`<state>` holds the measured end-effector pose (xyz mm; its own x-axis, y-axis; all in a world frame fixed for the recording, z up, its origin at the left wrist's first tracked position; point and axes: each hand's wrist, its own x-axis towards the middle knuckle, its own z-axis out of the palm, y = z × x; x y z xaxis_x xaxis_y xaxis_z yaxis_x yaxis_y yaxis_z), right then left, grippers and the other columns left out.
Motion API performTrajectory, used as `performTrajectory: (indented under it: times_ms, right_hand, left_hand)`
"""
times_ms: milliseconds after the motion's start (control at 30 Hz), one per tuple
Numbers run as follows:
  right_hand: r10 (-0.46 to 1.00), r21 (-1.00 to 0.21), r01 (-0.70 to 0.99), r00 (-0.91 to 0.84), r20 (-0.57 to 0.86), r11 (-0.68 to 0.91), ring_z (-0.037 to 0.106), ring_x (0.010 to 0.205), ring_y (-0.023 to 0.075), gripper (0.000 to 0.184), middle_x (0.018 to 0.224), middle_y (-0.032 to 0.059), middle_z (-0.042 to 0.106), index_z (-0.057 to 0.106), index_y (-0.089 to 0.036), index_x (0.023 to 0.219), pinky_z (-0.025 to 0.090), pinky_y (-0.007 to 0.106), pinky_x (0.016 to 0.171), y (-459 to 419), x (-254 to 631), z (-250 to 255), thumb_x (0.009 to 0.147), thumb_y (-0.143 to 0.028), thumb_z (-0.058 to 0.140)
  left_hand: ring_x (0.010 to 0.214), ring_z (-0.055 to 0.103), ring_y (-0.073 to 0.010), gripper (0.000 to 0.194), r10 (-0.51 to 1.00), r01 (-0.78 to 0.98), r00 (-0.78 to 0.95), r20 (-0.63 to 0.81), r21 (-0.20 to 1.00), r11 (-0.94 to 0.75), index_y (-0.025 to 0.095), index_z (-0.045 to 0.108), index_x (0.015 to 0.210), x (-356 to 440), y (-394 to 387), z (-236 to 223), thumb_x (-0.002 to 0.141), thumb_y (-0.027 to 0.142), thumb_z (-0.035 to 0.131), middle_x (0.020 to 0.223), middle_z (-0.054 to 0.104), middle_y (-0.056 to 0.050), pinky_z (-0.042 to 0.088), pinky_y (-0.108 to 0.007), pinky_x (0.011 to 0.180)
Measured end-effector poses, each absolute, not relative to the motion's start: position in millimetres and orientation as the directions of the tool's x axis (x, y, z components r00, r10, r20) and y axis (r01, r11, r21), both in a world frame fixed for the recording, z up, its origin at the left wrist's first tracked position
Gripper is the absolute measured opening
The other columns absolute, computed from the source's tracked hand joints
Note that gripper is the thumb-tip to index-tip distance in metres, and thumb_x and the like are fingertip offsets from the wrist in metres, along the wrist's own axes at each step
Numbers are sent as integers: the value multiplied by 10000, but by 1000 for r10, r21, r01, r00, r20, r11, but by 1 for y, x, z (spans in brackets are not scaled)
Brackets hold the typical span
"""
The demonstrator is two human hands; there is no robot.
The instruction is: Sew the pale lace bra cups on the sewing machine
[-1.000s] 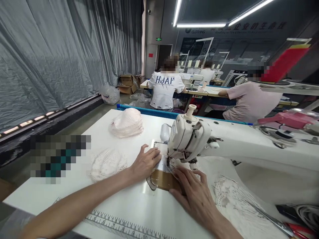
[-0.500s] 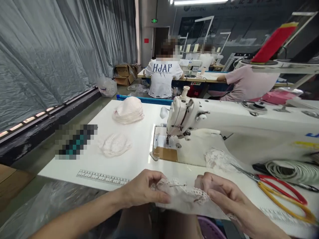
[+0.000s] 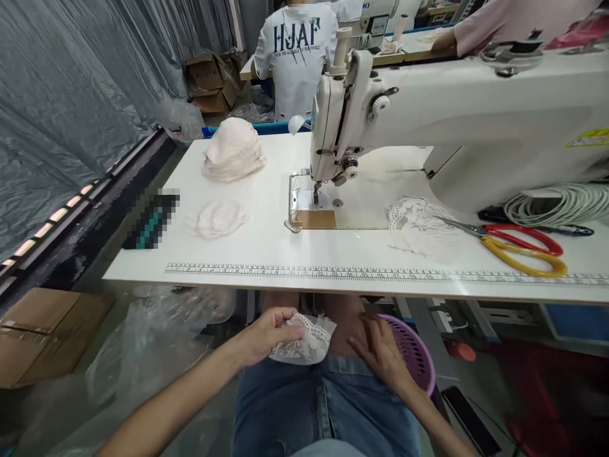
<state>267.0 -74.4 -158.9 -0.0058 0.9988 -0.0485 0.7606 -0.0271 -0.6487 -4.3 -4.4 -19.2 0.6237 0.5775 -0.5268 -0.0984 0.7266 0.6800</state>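
The lace piece (image 3: 304, 343) is now above my lap, in front of the table (image 3: 266, 251) and lower than its edge. Half a second ago both my hands were keeping it spread between them; now only my left hand (image 3: 276, 335) has it, clamped between the thumb and the fingers at its left end. The piece has become more folded and looks smaller. Its long axis goes across my body, roughly along the table edge, rising a little to the right. The free corner points to the right and slightly away from me, and the rounded border is toward my lap.

My right hand (image 3: 383, 352) has let go of the lace. Its fingers are apart, without anything between them, and it appears to rest on my right leg (image 3: 345, 314), just beside the purple basket (image 3: 425, 355). On the table, the sewing machine (image 3: 333, 120) has only bare plate under its needle. The scissors (image 3: 518, 244) lie to the right, with their tips at another lace piece (image 3: 419, 219).
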Motion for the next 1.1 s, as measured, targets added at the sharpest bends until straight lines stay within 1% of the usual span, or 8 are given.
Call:
performTrajectory:
  times_ms: [333, 500, 600, 700, 767, 833, 933, 1100]
  right_hand:
    - [988, -604, 782, 107, -110, -152, 601, 819, 302, 458, 932, 149, 603, 511, -146, 1021, 447, 403, 681, -49, 271, -181, 809, -545, 433]
    - [978, -678, 728, -47, -205, -107, 601, 635, 210, 317, 706, 44, 619, 556, -197, 899, 440, 301, 583, -81, 269, -141, 865, -483, 425]
    - [967, -770, 636, -162, -197, -51, 607, 795, 195, 349, 886, 56, 642, 542, -221, 1039, 459, 288, 693, -85, 266, -97, 878, -508, 426]
    - [939, -912, 405, -332, -83, 62, 489, 1103, 257, 621, 1110, 101, 586, 455, -214, 1228, 379, 367, 926, -65, 257, -59, 739, -560, 618]
    - [888, -951, 308, -444, -123, 23, 526, 1027, 243, 627, 1038, 66, 606, 521, -220, 1158, 410, 342, 873, -49, 247, -46, 653, -540, 708]
    - [833, -969, 233, -516, -198, -86, 569, 838, 193, 437, 862, 29, 623, 614, -190, 960, 442, 274, 713, -38, 238, -42, 677, -512, 702]
    - [784, -966, 168, -564, -259, -198, 512, 627, 122, 318, 650, -13, 558, 637, -154, 736, 370, 214, 542, -32, 228, -43, 744, -471, 655]
    - [730, -971, 163, -639, -240, -177, 490, 583, 101, 294, 626, -11, 567, 670, -144, 707, 343, 215, 530, -30, 231, -36, 776, -427, 636]
  left_hand:
    - [638, 626, -122, 313, 589, -219, 635, -499, 615, 757, 101, 603, 772, 9, -9, -28, 603, 265, 809, 722, 668, -46, 485, -212, 628]
    - [624, 617, -118, 317, 537, -171, 669, -514, 597, 784, 98, 603, 734, 10, -6, -30, 588, 280, 817, 706, 663, -45, 475, -206, 619]
    - [598, 601, -107, 317, 496, -110, 685, -533, 598, 794, 101, 596, 729, 11, -4, -32, 594, 289, 813, 682, 649, -34, 465, -194, 593]
    - [594, 594, -104, 304, 474, -43, 697, -537, 629, 776, 104, 605, 753, 13, 0, -31, 624, 303, 795, 682, 644, -30, 457, -190, 584]
    - [612, 592, -102, 284, 478, -9, 701, -530, 663, 749, 103, 620, 778, 12, 1, -30, 658, 311, 772, 701, 647, -33, 451, -187, 597]
    - [642, 591, -102, 275, 497, 10, 686, -532, 690, 724, 104, 640, 800, 9, 2, -28, 676, 320, 757, 729, 653, -36, 449, -189, 628]
    - [643, 575, -95, 301, 505, 71, 653, -564, 710, 701, 116, 673, 841, 6, 0, -28, 649, 326, 773, 729, 658, -28, 428, -179, 626]
    - [635, 577, -111, 274, 538, 207, 568, -623, 741, 639, 125, 724, 748, 12, -5, -33, 548, 285, 823, 695, 679, -32, 424, -190, 616]
